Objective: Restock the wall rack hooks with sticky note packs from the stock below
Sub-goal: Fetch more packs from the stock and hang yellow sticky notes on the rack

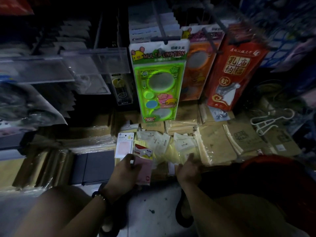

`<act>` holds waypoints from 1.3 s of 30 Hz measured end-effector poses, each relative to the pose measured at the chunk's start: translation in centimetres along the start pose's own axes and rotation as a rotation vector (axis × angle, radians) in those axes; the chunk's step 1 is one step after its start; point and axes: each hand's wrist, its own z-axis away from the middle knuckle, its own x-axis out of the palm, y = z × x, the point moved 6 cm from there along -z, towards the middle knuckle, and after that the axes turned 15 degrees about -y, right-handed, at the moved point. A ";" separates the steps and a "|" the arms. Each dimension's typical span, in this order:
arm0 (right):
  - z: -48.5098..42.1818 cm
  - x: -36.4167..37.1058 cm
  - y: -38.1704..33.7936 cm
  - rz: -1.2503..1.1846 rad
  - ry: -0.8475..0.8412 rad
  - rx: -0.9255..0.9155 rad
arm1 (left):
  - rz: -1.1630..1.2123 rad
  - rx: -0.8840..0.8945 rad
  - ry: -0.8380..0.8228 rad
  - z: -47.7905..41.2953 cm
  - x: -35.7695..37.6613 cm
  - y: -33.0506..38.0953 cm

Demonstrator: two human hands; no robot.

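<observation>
My left hand (124, 170) grips a pink sticky note pack (145, 170) at the bottom centre, low over the stock. Behind it lies a white-carded pack with a pink pad (123, 146) and a red-and-white carded pack (143, 151). My right hand (187, 169) reaches into a loose pile of yellow sticky note packs in clear sleeves (171, 147), its fingers touching them; whether it holds one is unclear. Above, wall rack hooks (160, 26) carry hanging goods.
A green "Multifunction" stencil pack (157, 79) hangs at centre, an orange one (196, 65) and a red packet (234, 69) to its right. Wrapped brown-paper bundles (218, 146) fill the stock shelf. A white hanger (270, 122) lies at the right. Clear shelf trays (68, 65) stand at the left.
</observation>
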 end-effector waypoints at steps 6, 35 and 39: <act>3.4 -1.7 -1.5 0.087 0.038 -0.063 | 0.043 -0.029 0.039 -1.2 0.3 -0.6; 35.3 -18.6 -11.9 -0.764 -0.084 -0.994 | 0.621 0.548 0.022 22.4 -4.5 17.4; 39.0 -21.5 -15.0 -0.815 -0.262 -1.045 | 0.527 0.625 0.042 26.9 -7.5 21.3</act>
